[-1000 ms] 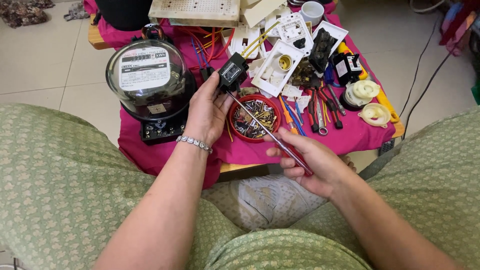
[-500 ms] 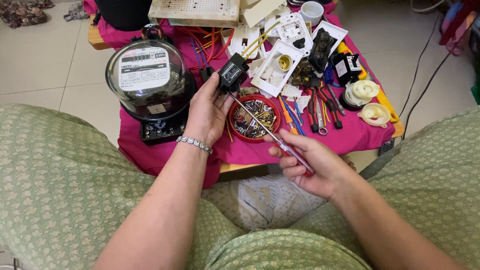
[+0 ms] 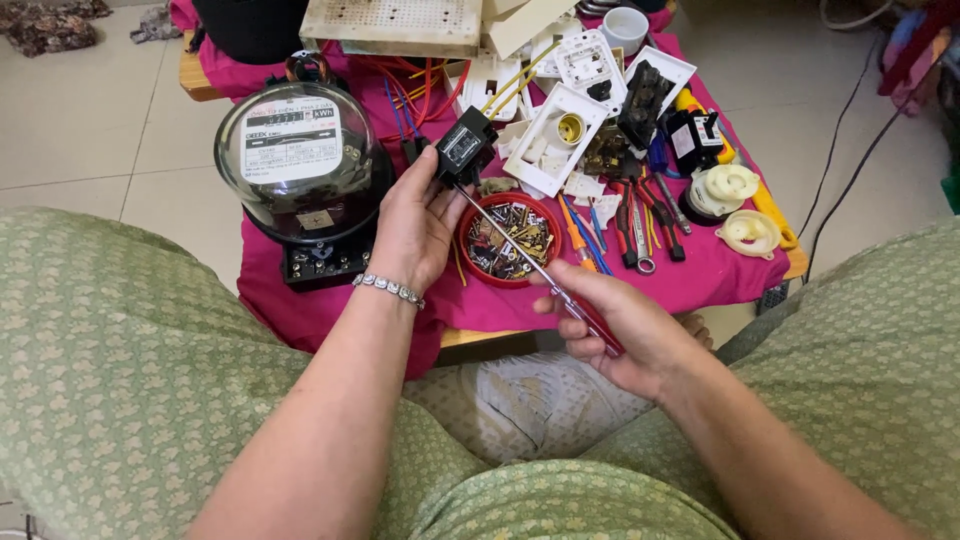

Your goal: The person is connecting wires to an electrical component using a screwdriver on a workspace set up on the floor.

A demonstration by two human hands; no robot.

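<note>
My left hand (image 3: 415, 220) holds a small black box-shaped electrical part (image 3: 464, 147) with yellow wires running from its top, above the pink cloth. My right hand (image 3: 620, 325) grips the red handle of a screwdriver (image 3: 520, 250). Its metal shaft slants up and left, and the tip meets the underside of the black part. A bracelet sits on my left wrist. Just under the shaft stands a red bowl (image 3: 478, 272) full of small screws and metal bits.
A round glass-domed electricity meter (image 3: 300, 165) stands to the left on the pink-covered low table (image 3: 690, 285). White switch plates (image 3: 555, 140), pliers (image 3: 632, 225), white lamp holders (image 3: 735, 205), coloured wires and a perforated board (image 3: 395, 25) crowd the rest. My green-clad knees flank the table.
The screwdriver and both hands have barely shifted; my right hand has turned slightly on the handle. The tip stays at the black part.
</note>
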